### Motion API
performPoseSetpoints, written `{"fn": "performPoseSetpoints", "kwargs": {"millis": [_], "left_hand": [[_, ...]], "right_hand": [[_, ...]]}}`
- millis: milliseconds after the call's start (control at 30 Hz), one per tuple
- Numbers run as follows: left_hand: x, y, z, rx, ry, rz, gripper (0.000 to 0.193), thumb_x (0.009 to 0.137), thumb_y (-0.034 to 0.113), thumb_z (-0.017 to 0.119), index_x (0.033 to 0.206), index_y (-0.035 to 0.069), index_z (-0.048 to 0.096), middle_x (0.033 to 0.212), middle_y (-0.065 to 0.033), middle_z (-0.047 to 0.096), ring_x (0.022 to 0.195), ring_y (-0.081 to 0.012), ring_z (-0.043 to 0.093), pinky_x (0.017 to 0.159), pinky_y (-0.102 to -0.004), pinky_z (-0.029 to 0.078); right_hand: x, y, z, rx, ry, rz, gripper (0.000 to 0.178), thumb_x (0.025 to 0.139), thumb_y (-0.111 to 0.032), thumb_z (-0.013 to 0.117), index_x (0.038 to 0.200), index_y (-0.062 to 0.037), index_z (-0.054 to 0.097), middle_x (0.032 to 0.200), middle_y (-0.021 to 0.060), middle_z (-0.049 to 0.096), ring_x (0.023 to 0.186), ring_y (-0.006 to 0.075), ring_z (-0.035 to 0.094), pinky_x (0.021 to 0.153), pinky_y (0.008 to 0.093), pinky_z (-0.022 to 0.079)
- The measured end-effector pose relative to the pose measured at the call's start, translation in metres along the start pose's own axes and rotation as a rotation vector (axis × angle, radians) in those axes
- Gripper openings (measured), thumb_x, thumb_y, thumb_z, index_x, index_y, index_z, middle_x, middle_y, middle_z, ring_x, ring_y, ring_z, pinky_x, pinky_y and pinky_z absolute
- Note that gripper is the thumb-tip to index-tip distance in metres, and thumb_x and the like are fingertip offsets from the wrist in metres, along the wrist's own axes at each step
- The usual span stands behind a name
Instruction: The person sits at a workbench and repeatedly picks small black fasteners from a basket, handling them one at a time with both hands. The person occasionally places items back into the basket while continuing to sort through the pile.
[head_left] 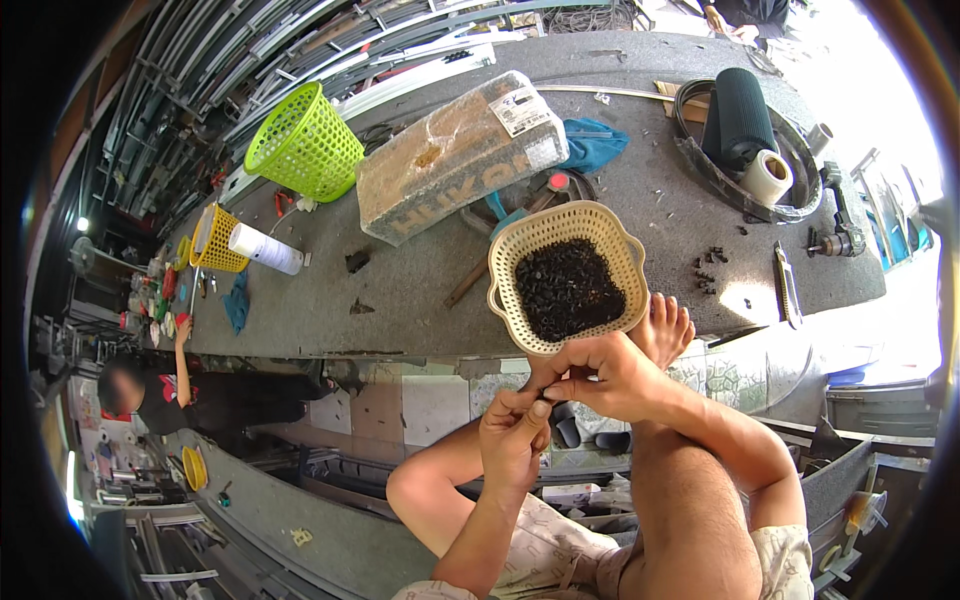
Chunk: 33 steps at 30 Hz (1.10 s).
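Note:
A cream plastic basket (507, 232) full of small black parts (570, 290) stands at the near edge of the grey workbench, by my bare foot. In front of it, over my lap, both hands meet. My left hand (512, 430) pinches with thumb and forefinger around a tiny dark piece (543, 394), mostly hidden by the fingers. From the right, my right hand (605, 378) comes in with its thumb and forefinger closed at the same spot. The piece looks like the black parts in the basket, but it is too small to name.
A carpet-topped workbench (420, 300) carries a taped cardboard box (460, 160), green basket (310, 145), spray can (265, 248), blue cloth (592, 143), black roll (742, 115), cordless drill (838, 240), cutter knife (787, 285) and scattered black bits (708, 268). Another person (200, 400) is at left.

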<state>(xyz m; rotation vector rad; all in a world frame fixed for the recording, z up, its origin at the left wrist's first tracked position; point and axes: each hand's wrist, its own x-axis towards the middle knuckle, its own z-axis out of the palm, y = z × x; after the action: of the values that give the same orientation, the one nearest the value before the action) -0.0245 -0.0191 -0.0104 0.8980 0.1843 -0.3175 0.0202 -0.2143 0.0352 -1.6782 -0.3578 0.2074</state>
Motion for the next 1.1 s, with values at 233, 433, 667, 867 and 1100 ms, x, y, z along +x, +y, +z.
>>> {"fn": "performPoseSetpoints", "kwargs": {"millis": [233, 433, 667, 867, 1100], "left_hand": [[-0.004, 0.0, 0.013, 0.107, 0.125, -0.017, 0.016, 0.091, 0.004, 0.078, 0.104, 0.003, 0.069, 0.085, -0.0033, 0.069, 0.052, -0.0017, 0.045, 0.043, -0.0189, 0.031], [0.003, -0.002, 0.013, 0.113, 0.072, -0.108, 0.029, 0.092, 0.005, 0.077, 0.118, 0.0, 0.065, 0.092, -0.0036, 0.069, 0.053, -0.0005, 0.045, 0.042, -0.0176, 0.032], [0.002, -0.009, 0.011, 0.079, 0.115, -0.126, 0.019, 0.097, 0.014, 0.073, 0.111, 0.004, 0.065, 0.08, 0.0012, 0.063, 0.049, -0.0007, 0.04, 0.041, -0.0183, 0.03], [0.004, -0.002, -0.001, 0.0, -0.091, -0.287, 0.026, 0.104, 0.031, 0.065, 0.114, 0.007, 0.063, 0.081, 0.0028, 0.057, 0.049, -0.0025, 0.039, 0.041, -0.0195, 0.028], [0.004, -0.009, -0.011, -0.144, 0.082, -0.418, 0.019, 0.098, 0.016, 0.065, 0.114, 0.008, 0.062, 0.102, -0.0035, 0.063, 0.08, -0.0156, 0.056, 0.064, -0.0286, 0.045]], "right_hand": [[-0.003, 0.001, 0.003, -0.231, 0.056, -0.115, 0.014, 0.084, -0.003, 0.074, 0.098, -0.001, 0.072, 0.089, 0.0125, 0.073, 0.084, 0.0322, 0.072, 0.074, 0.0399, 0.057], [-0.008, 0.006, 0.005, -0.429, 0.032, -0.151, 0.021, 0.081, -0.002, 0.071, 0.101, -0.004, 0.068, 0.092, 0.0123, 0.068, 0.085, 0.0358, 0.07, 0.072, 0.045, 0.056], [-0.009, 0.009, 0.004, -0.385, 0.017, -0.116, 0.026, 0.081, -0.005, 0.073, 0.107, -0.0054, 0.068, 0.096, 0.0126, 0.066, 0.086, 0.0369, 0.07, 0.072, 0.0458, 0.056], [-0.011, 0.006, 0.001, -0.427, -0.013, -0.222, 0.028, 0.084, -0.009, 0.073, 0.112, -0.0064, 0.069, 0.099, 0.0139, 0.066, 0.084, 0.0376, 0.07, 0.074, 0.0463, 0.055], [0.034, 0.001, -0.014, -0.704, 0.218, -0.039, 0.03, 0.086, -0.014, 0.069, 0.114, -0.0045, 0.066, 0.099, 0.017, 0.066, 0.084, 0.0395, 0.07, 0.074, 0.0483, 0.056]]}}
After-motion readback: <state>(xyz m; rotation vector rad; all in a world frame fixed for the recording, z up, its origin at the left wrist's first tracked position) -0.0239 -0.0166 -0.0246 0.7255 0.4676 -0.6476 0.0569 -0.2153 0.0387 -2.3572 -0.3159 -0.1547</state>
